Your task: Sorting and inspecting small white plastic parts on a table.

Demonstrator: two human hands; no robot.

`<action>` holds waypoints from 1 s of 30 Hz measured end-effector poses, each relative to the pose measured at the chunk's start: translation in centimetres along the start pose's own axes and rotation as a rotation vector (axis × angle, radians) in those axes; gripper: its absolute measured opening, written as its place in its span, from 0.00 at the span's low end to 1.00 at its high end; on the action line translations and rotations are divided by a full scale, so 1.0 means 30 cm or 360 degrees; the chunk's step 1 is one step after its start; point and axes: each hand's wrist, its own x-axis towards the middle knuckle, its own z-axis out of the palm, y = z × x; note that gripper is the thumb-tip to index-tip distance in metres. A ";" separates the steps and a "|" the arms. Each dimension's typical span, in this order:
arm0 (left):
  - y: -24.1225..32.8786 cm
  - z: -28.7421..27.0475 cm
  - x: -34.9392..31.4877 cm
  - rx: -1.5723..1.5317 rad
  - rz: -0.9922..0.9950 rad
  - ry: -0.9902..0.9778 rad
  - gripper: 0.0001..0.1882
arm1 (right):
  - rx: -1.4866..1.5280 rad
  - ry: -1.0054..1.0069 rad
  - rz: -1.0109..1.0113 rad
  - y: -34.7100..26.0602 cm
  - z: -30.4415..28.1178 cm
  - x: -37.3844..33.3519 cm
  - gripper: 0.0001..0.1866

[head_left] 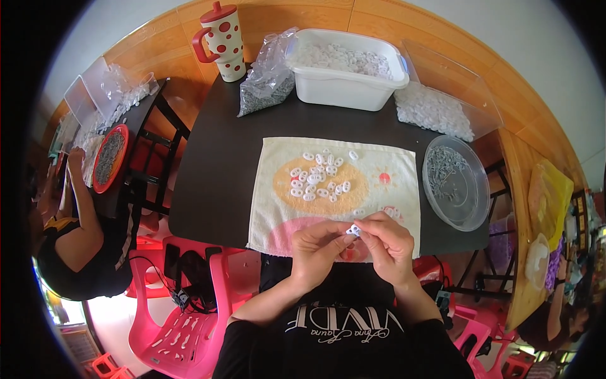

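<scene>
My left hand point(314, 248) and my right hand point(389, 245) meet over the front edge of a cream towel point(268, 189). Between their fingertips they pinch a small white plastic piece point(354, 230) with dark holes. The fingers cover part of it, and whether a smaller part is pressed into it I cannot tell. Beyond the hands, several oval white plastic pieces point(313, 179) with two holes each lie scattered on the towel's orange patch. A few more white pieces point(391, 212) lie just past my right hand.
Round clear tray point(478, 208) with grey screws, right. At the back: white tub point(344, 95) of white pieces, bag point(262, 98) of grey parts, dotted tumbler point(228, 47), clear bin point(435, 110). Pink chair point(183, 341) at left. People sit at side tables, one near a red tray point(101, 180).
</scene>
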 end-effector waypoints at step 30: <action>0.008 -0.030 0.039 -0.0050 -0.0243 -0.0051 0.10 | -0.0078 -0.0211 0.0004 0.037 -0.034 -0.006 0.19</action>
